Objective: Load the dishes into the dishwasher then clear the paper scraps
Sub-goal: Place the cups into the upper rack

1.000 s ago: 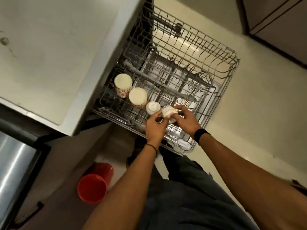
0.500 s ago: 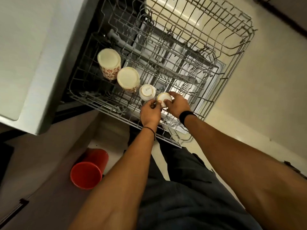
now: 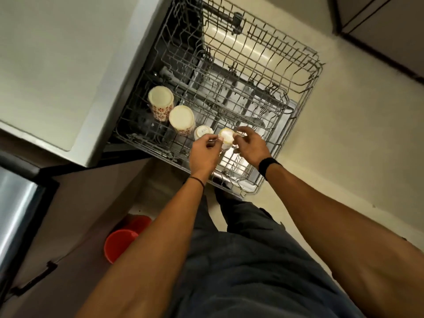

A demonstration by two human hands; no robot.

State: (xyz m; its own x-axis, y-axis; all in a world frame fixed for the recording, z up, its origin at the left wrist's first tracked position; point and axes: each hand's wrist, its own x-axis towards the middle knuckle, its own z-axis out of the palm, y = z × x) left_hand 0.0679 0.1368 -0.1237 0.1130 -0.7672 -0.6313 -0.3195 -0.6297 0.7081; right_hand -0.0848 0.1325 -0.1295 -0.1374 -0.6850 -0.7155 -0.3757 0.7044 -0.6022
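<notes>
Pale worktop (image 3: pixel 57 65) upper left, red bucket (image 3: pixel 121 244) on the floor below it. Dishwasher rack (image 3: pixel 316 65) pulled out to the right of the worktop. Along the rack's near-left side runs a row, all base-up, presumably so water drains: patterned tumbler (image 3: pixel 160 98), second tumbler (image 3: pixel 181 117), small white cup (image 3: pixel 203 131). Next in line is the held cup (image 3: pixel 226 137), also inverted. The left hand (image 3: pixel 204 154) pinches one side, and the right hand (image 3: pixel 251 148) pinches the other with its fingertips. Two hands likely steady it between the tines. Cannot tell if it is seated. No paper scraps visible.
</notes>
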